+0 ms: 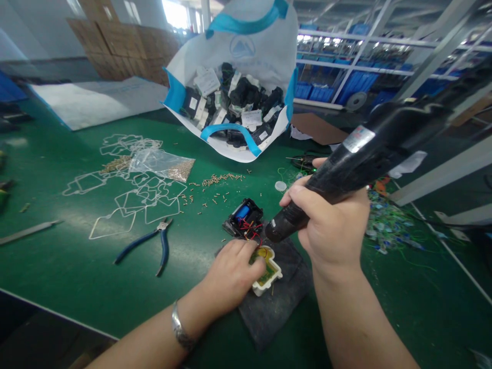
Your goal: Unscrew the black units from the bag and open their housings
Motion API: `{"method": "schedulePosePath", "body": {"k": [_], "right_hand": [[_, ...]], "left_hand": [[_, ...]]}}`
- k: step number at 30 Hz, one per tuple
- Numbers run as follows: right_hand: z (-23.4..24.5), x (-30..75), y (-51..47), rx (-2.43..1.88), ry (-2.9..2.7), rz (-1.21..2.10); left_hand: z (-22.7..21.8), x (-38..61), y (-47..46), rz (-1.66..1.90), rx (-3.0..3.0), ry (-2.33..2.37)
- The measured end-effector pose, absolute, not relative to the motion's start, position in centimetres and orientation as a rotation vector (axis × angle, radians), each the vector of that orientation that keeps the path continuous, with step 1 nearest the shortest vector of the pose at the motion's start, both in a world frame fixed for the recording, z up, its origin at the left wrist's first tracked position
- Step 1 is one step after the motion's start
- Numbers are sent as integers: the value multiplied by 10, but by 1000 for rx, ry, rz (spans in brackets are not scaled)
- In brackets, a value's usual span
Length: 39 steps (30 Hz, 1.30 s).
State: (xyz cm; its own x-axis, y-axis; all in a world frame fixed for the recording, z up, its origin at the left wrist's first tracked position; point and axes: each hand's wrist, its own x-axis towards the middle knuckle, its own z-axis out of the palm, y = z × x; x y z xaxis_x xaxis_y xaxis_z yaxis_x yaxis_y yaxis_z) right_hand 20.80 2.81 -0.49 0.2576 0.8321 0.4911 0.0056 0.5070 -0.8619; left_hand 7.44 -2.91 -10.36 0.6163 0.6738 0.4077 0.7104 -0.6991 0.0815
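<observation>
My right hand (pixel 330 220) is wrapped around a black electric screwdriver (pixel 346 154), its dark nose pointing down and left over the work. With fingers curled, my left hand (pixel 234 271) grips the left side of a small white plastic housing (pixel 270 283) that holds a yellow-green circuit board. Part of the housing is hidden under those fingers. Just beyond it lies an opened black casing (pixel 245 215) with a blue cylindrical cell inside. Thin red and black wires run from the casing toward the board. A dark cloth (pixel 277 312) lies beneath the housing.
Blue-handled cutters (pixel 163 246) lie left on the green table (pixel 69 277). Behind are scattered screws (pixel 219 179), a plastic bag of screws (pixel 165 164) and white frame-shaped gaskets (pixel 146 195). A white-blue bag (pixel 253 46) holds several devices. Tangled green-wired parts (pixel 388 220) lie right.
</observation>
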Motion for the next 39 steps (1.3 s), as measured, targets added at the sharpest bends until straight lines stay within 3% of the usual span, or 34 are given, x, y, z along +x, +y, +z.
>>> {"method": "schedulePosePath", "body": {"k": [13, 39], "right_hand": [[-3, 196, 64, -950, -1250, 845], [2, 199, 60, -962, -1064, 849]], "left_hand": [[-105, 72, -28, -823, -2717, -1058], [-109, 69, -24, -752, -2770, -1056]]}}
